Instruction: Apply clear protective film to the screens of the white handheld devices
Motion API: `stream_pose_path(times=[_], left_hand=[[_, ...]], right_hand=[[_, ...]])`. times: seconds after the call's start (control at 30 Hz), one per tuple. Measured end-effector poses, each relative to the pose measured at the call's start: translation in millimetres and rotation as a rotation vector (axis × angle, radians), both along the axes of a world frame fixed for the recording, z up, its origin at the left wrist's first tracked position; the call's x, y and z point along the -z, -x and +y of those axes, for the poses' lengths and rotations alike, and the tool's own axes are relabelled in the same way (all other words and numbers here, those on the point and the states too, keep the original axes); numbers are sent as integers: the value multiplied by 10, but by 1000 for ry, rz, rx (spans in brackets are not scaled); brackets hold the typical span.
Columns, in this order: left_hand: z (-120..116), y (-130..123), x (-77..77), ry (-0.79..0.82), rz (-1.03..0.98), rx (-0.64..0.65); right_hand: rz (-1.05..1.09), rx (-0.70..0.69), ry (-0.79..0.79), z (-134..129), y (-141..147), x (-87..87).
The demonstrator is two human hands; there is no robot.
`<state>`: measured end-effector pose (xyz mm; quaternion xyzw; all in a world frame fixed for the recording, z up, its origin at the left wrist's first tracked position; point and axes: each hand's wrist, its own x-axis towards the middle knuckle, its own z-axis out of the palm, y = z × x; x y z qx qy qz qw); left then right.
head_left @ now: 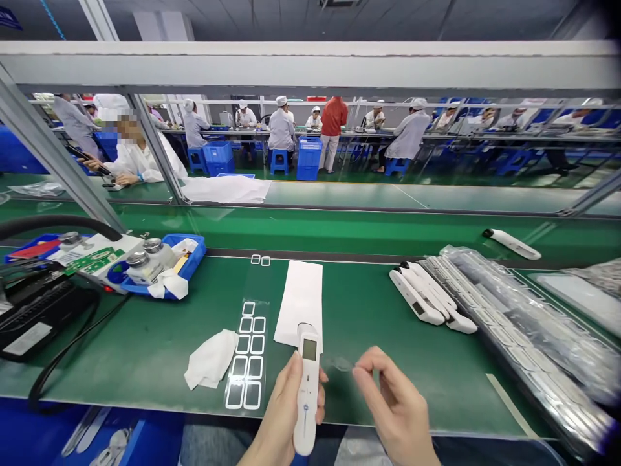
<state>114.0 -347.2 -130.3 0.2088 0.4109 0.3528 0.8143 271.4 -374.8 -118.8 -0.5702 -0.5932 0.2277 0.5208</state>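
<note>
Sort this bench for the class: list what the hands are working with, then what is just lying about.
Working with: white handheld device in the left hand; right hand; faint clear film near it; white paper; sheet of clear frames.

Lying about: crumpled white cloth; blue tray; pile of white devices; plastic bag.

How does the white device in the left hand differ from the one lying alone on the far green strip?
The white handheld device is gripped in the left hand, while the lone white device lies on the green surface. The held device shows a dark screen; the lone device shows a black tip and no screen. Both are long, slim and white.
</note>
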Motion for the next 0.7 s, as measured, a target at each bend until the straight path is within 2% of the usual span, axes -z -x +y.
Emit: stream_pose_path(times=[0.1,0.27,0.47,0.7], left_hand=[[-67,97,-3,8,96,46],[-106,158,-8,13,217,25],[-137,178,-22,42,253,19],[-158,177,13,50,262,50]], right_hand=[[200,-68,286,152,31,-6],[252,-231,507,315,156,-8],[227,-310,572,359,261,-22],[196,-280,562,353,300,19]])
